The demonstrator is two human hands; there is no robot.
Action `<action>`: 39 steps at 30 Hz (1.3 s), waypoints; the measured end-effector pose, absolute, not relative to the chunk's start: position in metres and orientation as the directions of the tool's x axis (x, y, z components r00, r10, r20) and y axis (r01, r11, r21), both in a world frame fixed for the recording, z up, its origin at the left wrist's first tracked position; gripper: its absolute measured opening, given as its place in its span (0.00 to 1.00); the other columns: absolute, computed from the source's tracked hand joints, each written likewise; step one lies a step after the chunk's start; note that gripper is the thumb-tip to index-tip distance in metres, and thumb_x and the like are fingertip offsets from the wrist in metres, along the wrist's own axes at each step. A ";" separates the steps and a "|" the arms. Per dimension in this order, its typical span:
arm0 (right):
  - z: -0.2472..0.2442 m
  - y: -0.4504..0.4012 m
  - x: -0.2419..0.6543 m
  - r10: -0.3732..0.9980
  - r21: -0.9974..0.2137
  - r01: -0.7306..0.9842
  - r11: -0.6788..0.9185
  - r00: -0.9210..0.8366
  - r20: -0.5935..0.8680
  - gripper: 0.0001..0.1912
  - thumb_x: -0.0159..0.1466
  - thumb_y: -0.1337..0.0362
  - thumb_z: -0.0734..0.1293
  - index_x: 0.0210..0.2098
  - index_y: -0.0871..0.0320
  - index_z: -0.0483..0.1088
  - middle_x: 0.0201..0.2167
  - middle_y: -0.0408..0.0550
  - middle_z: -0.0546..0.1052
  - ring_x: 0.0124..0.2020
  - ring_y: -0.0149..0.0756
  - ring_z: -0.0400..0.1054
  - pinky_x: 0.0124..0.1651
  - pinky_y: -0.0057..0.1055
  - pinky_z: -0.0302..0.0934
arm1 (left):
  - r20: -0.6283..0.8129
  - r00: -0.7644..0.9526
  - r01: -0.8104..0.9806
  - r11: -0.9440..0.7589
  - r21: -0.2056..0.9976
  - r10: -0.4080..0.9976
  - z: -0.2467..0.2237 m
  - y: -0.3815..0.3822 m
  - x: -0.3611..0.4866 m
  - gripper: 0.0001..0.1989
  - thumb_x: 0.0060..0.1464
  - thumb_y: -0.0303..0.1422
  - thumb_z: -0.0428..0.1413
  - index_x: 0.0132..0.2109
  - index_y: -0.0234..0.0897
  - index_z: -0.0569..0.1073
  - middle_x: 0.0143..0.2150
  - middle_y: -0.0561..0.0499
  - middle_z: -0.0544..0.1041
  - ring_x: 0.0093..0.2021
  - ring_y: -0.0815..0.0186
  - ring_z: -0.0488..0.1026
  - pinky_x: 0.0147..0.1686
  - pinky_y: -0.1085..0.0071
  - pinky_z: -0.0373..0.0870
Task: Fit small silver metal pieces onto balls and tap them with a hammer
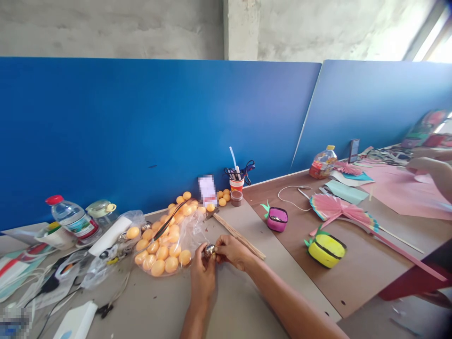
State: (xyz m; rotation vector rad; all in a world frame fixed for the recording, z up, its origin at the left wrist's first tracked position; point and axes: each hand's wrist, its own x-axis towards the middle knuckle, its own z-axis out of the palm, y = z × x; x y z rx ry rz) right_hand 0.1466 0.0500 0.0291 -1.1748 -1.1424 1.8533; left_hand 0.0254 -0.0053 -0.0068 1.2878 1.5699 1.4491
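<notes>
My left hand is closed around a small shiny patterned ball, low in the middle of the head view. From the right, my right hand pinches at the same ball with its fingertips; any small piece between them is too small to tell. Just left of my hands lies a clear plastic bag full of orange balls. A bundle of thin wooden sticks lies behind my right hand.
Pink and yellow pouches, a pink paper fan and a juice bottle lie to the right. A water bottle and cables are at left. Another person's hand is at far right.
</notes>
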 end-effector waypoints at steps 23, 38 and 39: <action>0.039 0.068 0.183 0.935 -0.332 0.900 0.282 -0.336 -0.116 0.13 0.58 0.72 0.62 0.37 0.58 0.77 0.43 0.57 0.78 0.38 0.41 0.73 0.37 0.30 0.57 | -0.016 -0.418 -0.162 -0.057 0.985 0.908 -0.007 0.006 0.024 0.29 0.42 0.48 0.62 0.49 0.38 0.70 0.44 0.44 0.77 0.40 0.59 0.78 0.47 0.60 0.73; 0.034 0.069 0.172 0.973 -0.831 0.521 0.197 -0.210 0.098 0.07 0.50 0.76 0.61 0.24 0.58 0.66 0.31 0.46 0.74 0.29 0.30 0.65 0.33 0.25 0.55 | -0.043 -0.391 -0.200 -0.039 0.979 0.919 -0.004 0.004 0.024 0.27 0.43 0.45 0.63 0.50 0.37 0.69 0.43 0.44 0.78 0.39 0.58 0.79 0.45 0.60 0.74; 0.034 0.069 0.170 0.974 -0.872 0.459 0.169 -0.215 0.076 0.06 0.50 0.75 0.60 0.24 0.58 0.65 0.28 0.43 0.73 0.27 0.30 0.64 0.31 0.25 0.55 | -0.049 -0.386 -0.207 -0.034 0.978 0.921 -0.002 0.003 0.025 0.27 0.43 0.44 0.62 0.50 0.37 0.69 0.44 0.44 0.78 0.39 0.57 0.79 0.44 0.60 0.74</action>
